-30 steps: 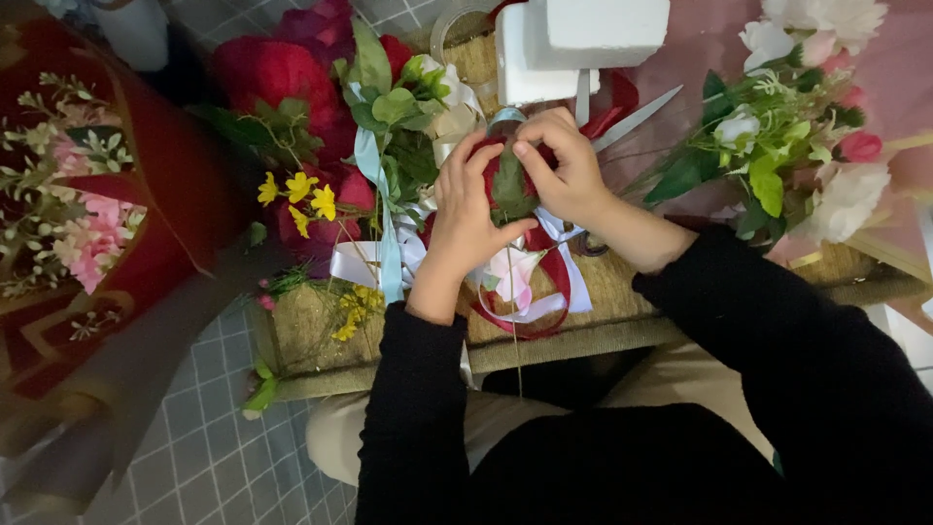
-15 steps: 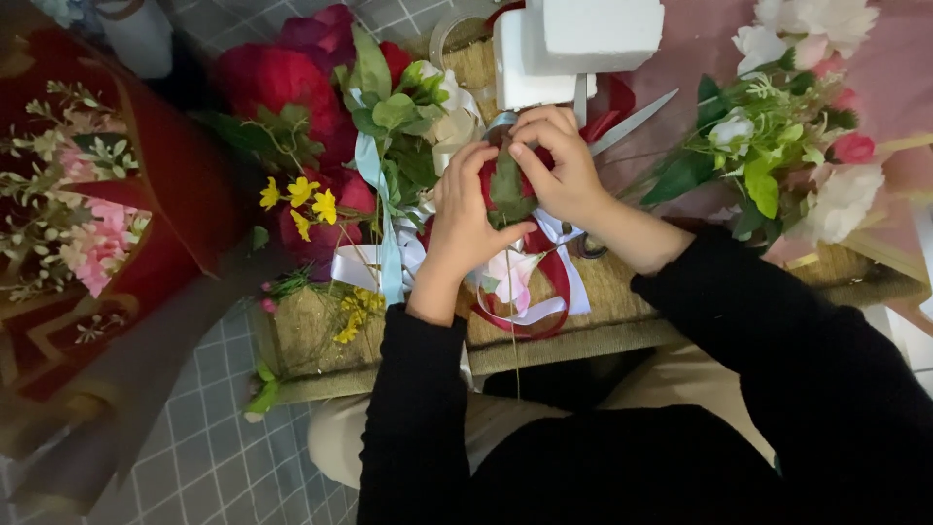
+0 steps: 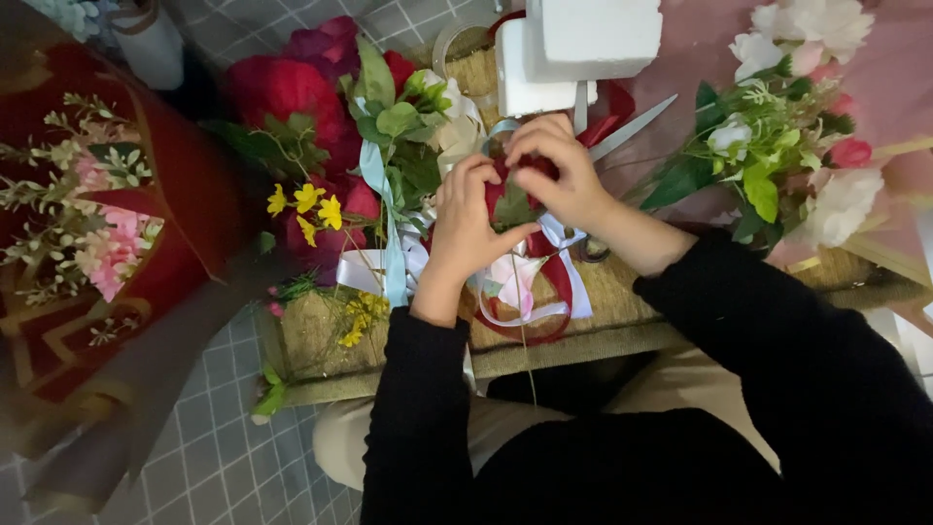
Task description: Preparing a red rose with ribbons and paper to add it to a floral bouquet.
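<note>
Both hands closed on a small red-and-green flower piece

Leftmost, a dark red wrapped bouquet (image 3: 87,233) with pale pink sprigs stands over the grey tiled floor (image 3: 209,457). Next to it, on the straw-coloured counter (image 3: 321,335), lie deep red blooms (image 3: 287,92) with green leaves and small yellow flowers (image 3: 306,204), bound by a pale blue ribbon (image 3: 392,248). At the middle, the left hand (image 3: 466,219) and the right hand (image 3: 564,170) meet over a small flower piece (image 3: 512,199), red petals with a green leaf, held just above the counter's near edge. The fingers of both hands are curled tight and pinch it from either side; how exactly each fingertip sits is hard to tell, since the hands cover most of it. Below them, loops of red and white ribbon (image 3: 530,301) rest on the counter. Behind the hands sit white foam blocks (image 3: 583,44). Far right, a spray of white and pink flowers (image 3: 797,146) lies on pink paper (image 3: 700,49).
</note>
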